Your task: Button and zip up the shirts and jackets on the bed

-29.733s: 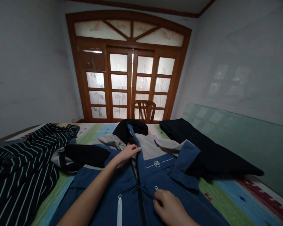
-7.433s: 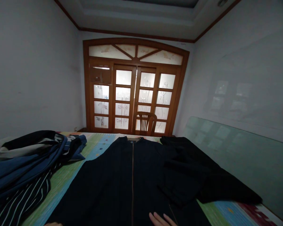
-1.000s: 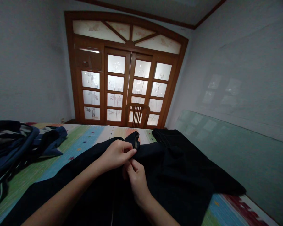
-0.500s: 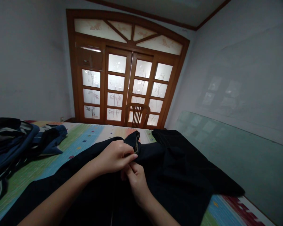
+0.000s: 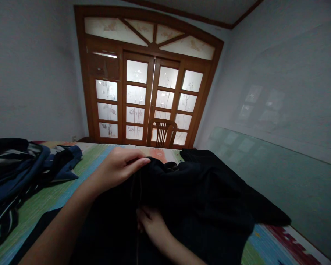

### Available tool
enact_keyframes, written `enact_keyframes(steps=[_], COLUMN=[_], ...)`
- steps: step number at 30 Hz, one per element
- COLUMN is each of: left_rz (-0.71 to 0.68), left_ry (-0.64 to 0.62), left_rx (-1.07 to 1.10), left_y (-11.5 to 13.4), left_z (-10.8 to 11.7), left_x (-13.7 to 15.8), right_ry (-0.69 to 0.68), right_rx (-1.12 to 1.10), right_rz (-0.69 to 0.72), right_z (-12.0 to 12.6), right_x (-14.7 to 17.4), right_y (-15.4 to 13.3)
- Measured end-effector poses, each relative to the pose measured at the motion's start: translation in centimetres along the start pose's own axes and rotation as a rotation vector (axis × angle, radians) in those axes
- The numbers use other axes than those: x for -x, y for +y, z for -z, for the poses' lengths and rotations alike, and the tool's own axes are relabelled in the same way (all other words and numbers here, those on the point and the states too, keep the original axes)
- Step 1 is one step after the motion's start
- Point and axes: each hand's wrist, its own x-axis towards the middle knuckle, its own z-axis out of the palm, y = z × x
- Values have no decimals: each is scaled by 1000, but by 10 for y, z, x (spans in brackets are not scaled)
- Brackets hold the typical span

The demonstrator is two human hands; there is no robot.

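"Jacket [image 5: 182, 198], dark, front uppermost, lying on patterned cloth [image 5: 88, 160]. How far along?"

"Part-way, by judgement. Near its upper end the front edges look slightly parted. Lower down, one thin zip line [image 5: 138, 244] shows, apparently joined, though the cloth is too dark to be sure. Done, seemingly: the top stretch. Left: the lower stretch, where no gap shows."

"And the fingers?"

"Left hand [image 5: 117, 169]: thumb and fingers pinched on the jacket's front edge, at its upper end. Right hand [image 5: 153, 222]: fingers curled together at the jacket's front, lower down. Pull tab or fabric between them? Hidden, cannot tell."

"Edges, room?"

"Left of the jacket, a strip of bare cloth, then a pile of clothes [image 5: 19, 165]. Beyond the jacket's upper end, a narrow band, then the far edge; a chair [image 5: 162, 122] stands past it. Right of the jacket, tight: a black garment [image 5: 256, 200] meets it, their border lost in shadow. A little bare cloth shows at the jacket's near right. Most room for moving, judged: leftward."
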Motion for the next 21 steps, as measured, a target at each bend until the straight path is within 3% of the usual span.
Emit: enact_keyframes(steps=[7,12,14,16,19,21], left_rz=[134,108,83,56,50,89], left_ry=[208,276,180,-15,-291,-406], left_rx=[-476,-579,-522,-456,-414,-444], left_y=[-49,-46,-37,-27,-18,-19], left_z=[-35,-36,-36,-42,-63,-81], left_x=[-21,-21,-21,-20,-18,-15], right_ry=[-44,18,79,131,185,193], right_rx=[-131,-199,-223,-251,-298,-324], right_rz=[-118,-82,-35,-5,-2,-6], right_z=[-3,1,3,5,8,10], right_x=[-2,-4,-5,-7,-9,-10], right_y=[6,2,2,3,5,6])
